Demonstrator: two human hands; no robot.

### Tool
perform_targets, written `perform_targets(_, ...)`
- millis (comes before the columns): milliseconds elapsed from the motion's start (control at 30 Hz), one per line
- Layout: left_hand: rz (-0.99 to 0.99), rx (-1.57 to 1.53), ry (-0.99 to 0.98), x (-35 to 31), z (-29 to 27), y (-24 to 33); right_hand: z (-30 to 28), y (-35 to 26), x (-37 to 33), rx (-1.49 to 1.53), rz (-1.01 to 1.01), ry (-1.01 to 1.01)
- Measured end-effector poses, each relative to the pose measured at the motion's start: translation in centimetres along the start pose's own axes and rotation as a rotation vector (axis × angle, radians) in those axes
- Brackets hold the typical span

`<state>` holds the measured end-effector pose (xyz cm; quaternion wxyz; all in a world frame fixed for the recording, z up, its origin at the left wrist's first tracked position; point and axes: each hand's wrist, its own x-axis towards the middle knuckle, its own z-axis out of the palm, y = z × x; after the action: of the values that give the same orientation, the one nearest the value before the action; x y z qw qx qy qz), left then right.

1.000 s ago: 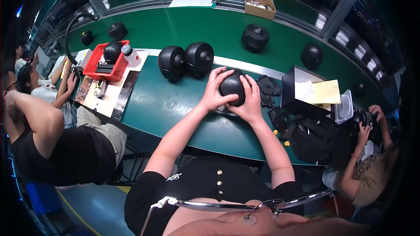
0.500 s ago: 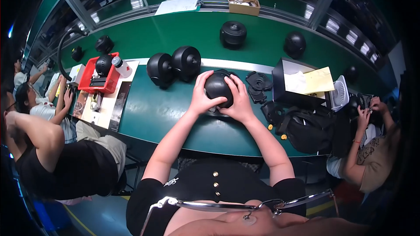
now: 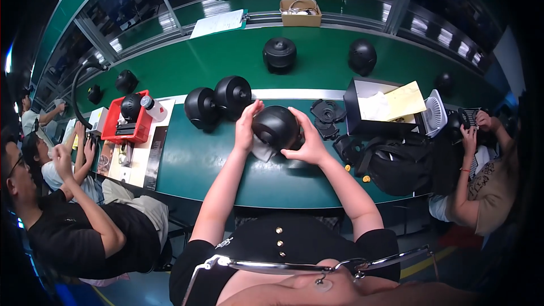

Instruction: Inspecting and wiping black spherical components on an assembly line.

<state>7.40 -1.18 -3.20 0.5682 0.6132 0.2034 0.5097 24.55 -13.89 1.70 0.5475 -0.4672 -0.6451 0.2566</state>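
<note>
A smooth black ball-shaped housing [image 3: 276,126] rests on the green workbench in front of me, with a crumpled greyish plastic piece [image 3: 264,152] under its near side. My left hand [image 3: 247,128] lies along the ball's left side, fingers pointing up and away. On the opposite side my right hand [image 3: 310,140] cups it, fingers at the upper right and thumb near the bottom. Between them the two hands hold the ball. Just beyond my left hand stand two more black round housings, one [image 3: 201,109] nearer and one [image 3: 233,97] farther. Flat black moulded parts [image 3: 328,112] lie past my right hand.
On the right are an open black box [image 3: 362,114] with papers, a white fan [image 3: 435,114], a black bag [image 3: 396,161] and small yellow pieces [image 3: 366,179]. A red crate [image 3: 136,131] stands left. More housings [image 3: 279,55] sit on the far green surface. Co-workers sit on both sides.
The view has shifted. The ball has turned in my hands, and my fingers have come off its top to its sides. The co-worker on the left has raised a hand.
</note>
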Motion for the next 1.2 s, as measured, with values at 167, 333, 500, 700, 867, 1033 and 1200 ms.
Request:
perform_targets(167,0.156,0.064,0.021,-0.4,1.5,1.8,-0.2,-0.1,-0.2,0.563,0.246,0.046)
perform_targets(333,0.303,0.328,0.195,-0.4,2.0,3.0,-0.7,0.7,0.7,0.701,0.601,0.035)
perform_targets(500,-0.242,-0.32,0.14,0.3,1.9,3.2,-1.2,1.5,0.8,0.409,0.665,0.122)
perform_targets(700,-0.581,-0.768,0.306,0.0,2.1,2.7,-0.4,-2.8,0.6,-0.002,-0.025,0.259)
perform_targets(867,-0.588,-0.635,0.316,-0.1,1.7,2.0,-0.2,-4.1,0.9,-0.244,0.057,0.303)
perform_targets(1033,-0.562,-0.642,0.376,-0.2,1.8,2.6,-4.2,-8.3,-0.4,-0.222,0.0,0.411)
perform_targets(1200,-0.572,-0.631,0.367,-0.4,2.3,3.0,-2.9,-7.5,-0.6,-0.284,0.129,0.3)
